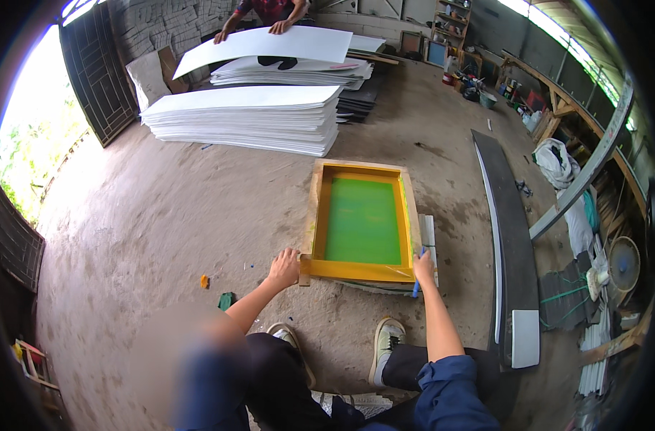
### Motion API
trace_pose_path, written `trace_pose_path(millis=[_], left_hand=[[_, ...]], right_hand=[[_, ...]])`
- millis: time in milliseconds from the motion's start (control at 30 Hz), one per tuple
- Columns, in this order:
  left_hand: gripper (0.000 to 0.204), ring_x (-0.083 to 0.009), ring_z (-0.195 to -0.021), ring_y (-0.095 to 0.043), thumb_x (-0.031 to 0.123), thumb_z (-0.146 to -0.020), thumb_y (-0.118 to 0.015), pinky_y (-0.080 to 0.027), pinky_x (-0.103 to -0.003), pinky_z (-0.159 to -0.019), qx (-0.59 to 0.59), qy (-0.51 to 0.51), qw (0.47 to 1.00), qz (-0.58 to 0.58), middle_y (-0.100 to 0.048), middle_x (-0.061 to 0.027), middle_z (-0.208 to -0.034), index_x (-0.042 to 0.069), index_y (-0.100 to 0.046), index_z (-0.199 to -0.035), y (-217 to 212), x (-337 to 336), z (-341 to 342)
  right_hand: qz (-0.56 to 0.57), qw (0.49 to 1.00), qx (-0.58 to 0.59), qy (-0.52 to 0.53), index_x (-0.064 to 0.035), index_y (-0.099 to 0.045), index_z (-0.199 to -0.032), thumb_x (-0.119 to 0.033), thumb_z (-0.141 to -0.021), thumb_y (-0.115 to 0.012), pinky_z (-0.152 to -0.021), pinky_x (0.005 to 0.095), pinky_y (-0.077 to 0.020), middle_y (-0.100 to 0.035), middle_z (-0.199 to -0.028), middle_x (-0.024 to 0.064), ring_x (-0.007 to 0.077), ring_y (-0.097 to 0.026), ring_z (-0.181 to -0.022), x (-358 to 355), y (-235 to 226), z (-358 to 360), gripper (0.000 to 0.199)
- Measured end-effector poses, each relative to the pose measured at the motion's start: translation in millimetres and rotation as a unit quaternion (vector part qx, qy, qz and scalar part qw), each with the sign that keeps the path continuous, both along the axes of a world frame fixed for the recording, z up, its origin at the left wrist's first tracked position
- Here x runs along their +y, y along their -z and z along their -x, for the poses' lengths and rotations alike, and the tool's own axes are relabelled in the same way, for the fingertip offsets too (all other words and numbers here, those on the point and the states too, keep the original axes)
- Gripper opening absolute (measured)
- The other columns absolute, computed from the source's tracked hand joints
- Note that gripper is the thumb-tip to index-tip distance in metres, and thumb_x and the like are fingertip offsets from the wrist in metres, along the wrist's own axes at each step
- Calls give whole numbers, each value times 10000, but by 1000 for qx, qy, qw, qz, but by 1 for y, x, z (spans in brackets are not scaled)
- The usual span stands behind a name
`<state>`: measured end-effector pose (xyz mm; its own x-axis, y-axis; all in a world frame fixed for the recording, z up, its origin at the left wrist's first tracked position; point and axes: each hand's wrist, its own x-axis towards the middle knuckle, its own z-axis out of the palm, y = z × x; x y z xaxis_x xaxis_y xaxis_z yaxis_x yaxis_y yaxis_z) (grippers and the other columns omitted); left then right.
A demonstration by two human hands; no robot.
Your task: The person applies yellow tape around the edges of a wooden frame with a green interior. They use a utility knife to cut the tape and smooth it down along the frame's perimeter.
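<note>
A screen printing frame (pixel 359 270) lies low in front of me, with wooden sides, yellow-orange inner edges and a green mesh (pixel 363 221). My left hand (pixel 284 268) is closed on its near left corner, where a small wooden piece (pixel 305 271) sticks out. At the near right corner is my right hand (pixel 423 269), its fingers closed round a slim blue pen-like stick (pixel 416 289) and against the frame's side. The stick's exact kind cannot be made out. White flat pieces (pixel 428 233) show beside and partly under the frame's right side.
Stacks of white sheets (pixel 241 122) stand on the concrete floor beyond the frame. Another person's hands (pixel 280 27) hold a large white sheet (pixel 270 47) there. A long dark board (pixel 510 244) lies to the right, near a metal post (pixel 582 179) and a fan (pixel 623 263).
</note>
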<state>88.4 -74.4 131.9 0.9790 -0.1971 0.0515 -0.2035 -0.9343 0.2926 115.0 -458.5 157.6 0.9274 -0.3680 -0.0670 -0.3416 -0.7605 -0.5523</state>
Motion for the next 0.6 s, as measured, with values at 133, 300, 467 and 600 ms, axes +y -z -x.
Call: trace_pose_path(millis=[133,300,467,600], left_hand=[[315,-331,-1080,-471,148,-825,-509,-406,-434,-912,20,16,999,-41,-513,-144,-1134,18,-541,-1110,17,12,-12],[233,-352,-998,-496,152,-840,-474,-408,-444,-875,28,-6,999,-39,-535,-175,-1056,1,-539,-1004,19,9,-7],[176,-351,-897,-501,158,-837,-474,-411,-454,-794,-44,-12,999,-26,-528,-190,-948,1,-504,-911,28,7,-6],[152,-334,-814,-495,160,-808,-496,-404,-451,-715,-152,12,987,-41,-508,-161,-839,18,-483,-862,28,13,-4]], right_hand=[[7,999,34,1,49,-398,-1189,-256,-866,-527,-840,502,-437,-569,-1048,299,444,-555,-977,-26,36,11,463],[-30,999,19,-29,64,-431,-1157,-336,-809,-623,-838,488,-438,-576,-1035,303,436,-553,-993,-32,60,23,564],[-63,994,73,42,33,-472,-1069,-300,-725,-738,-832,435,-452,-601,-996,186,345,-583,-956,-47,59,14,548],[-18,994,90,55,24,-474,-1090,-303,-715,-749,-839,436,-454,-601,-1031,170,337,-582,-977,-36,48,16,568]])
